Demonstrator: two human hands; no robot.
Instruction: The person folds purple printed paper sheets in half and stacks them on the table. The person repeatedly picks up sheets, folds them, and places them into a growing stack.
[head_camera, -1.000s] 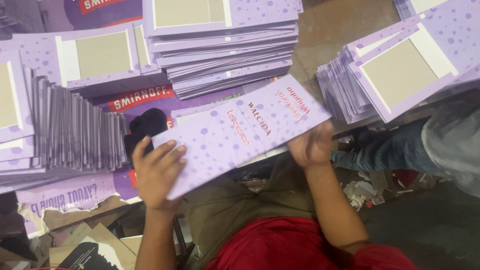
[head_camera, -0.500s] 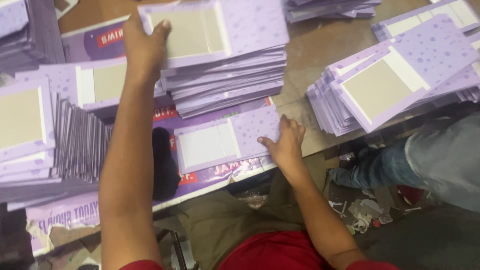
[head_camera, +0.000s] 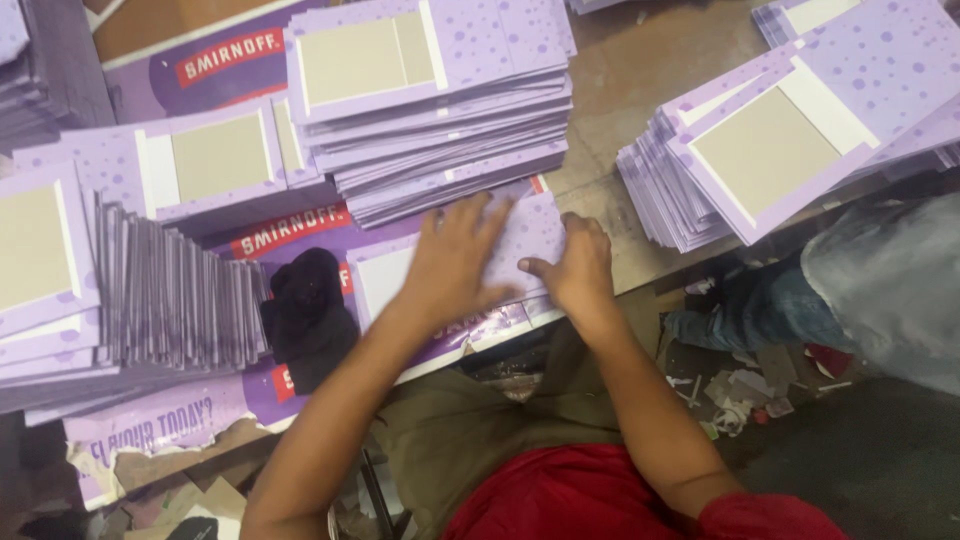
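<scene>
The left hand (head_camera: 450, 262) has come back from the far stack (head_camera: 440, 110) and now presses, fingers spread flat (gripping nothing, apparently), beside the right hand (head_camera: 577, 270) on the purple card (head_camera: 525, 232) lying on the tabletop (head_camera: 620, 60).

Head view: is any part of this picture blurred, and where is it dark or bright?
Head view: the left hand is smeared by motion blur, the right hand only slightly; the purple card under them is soft; the stacked purple cards look sharper; the floor at lower right lies in shadow; no strong glare anywhere.
</scene>
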